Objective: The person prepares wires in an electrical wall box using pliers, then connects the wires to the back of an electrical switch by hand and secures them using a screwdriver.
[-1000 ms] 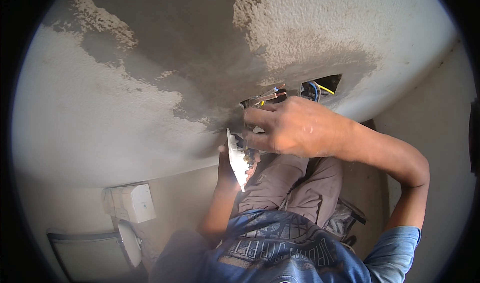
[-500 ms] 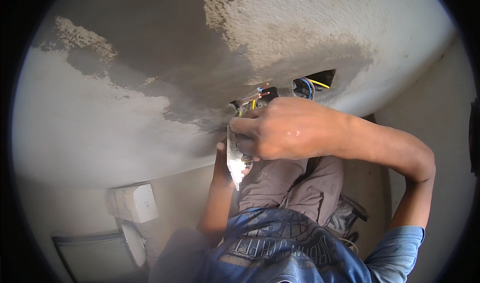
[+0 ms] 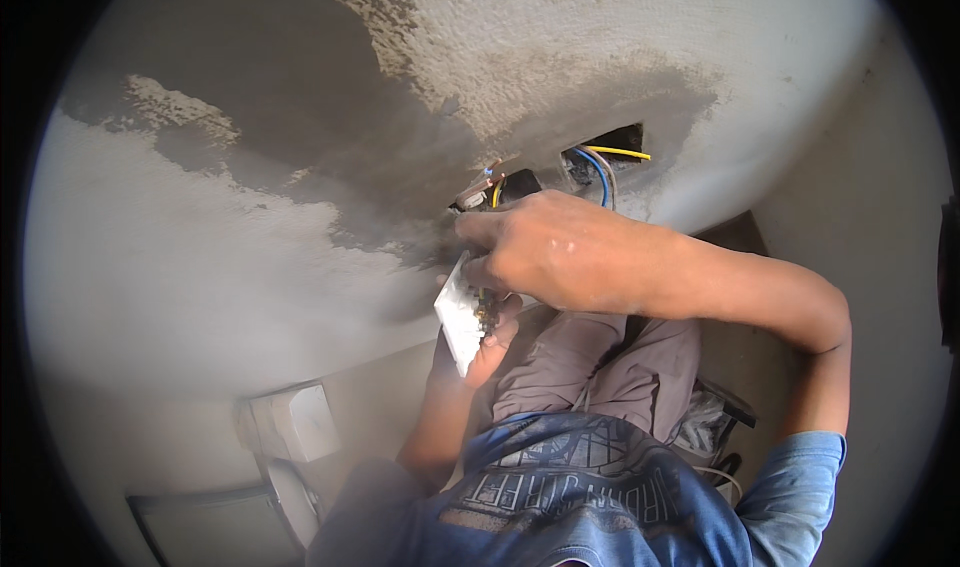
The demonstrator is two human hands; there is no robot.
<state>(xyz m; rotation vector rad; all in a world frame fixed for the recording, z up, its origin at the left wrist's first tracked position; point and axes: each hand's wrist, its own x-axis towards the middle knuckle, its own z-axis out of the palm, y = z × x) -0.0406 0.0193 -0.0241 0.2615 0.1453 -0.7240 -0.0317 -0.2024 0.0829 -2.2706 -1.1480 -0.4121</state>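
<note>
My left hand [image 3: 485,360] grips a white fitting plate [image 3: 456,317], tilted, with dark and brass terminals on its back. My right hand [image 3: 540,247] reaches across to the plate's top edge with its fingers bent; what they hold is hidden. Just beyond them, short copper-ended wires [image 3: 480,188] and a yellow one poke from an opening in the plastered wall [image 3: 300,107]. To the right, a second cutout [image 3: 625,139] holds blue, yellow and greyish wires.
A white box [image 3: 310,417] is fixed at the lower left, above a dark-framed panel [image 3: 200,517]. My legs [image 3: 645,377] are below my hands, with a clear bag [image 3: 705,417] and a cable beside them. Another wall [image 3: 850,187] curves along the right.
My right hand has moved left, its fingers closing in at the plate's top edge. The plate in my left hand has tilted, and the wall openings appear further left in the view.
</note>
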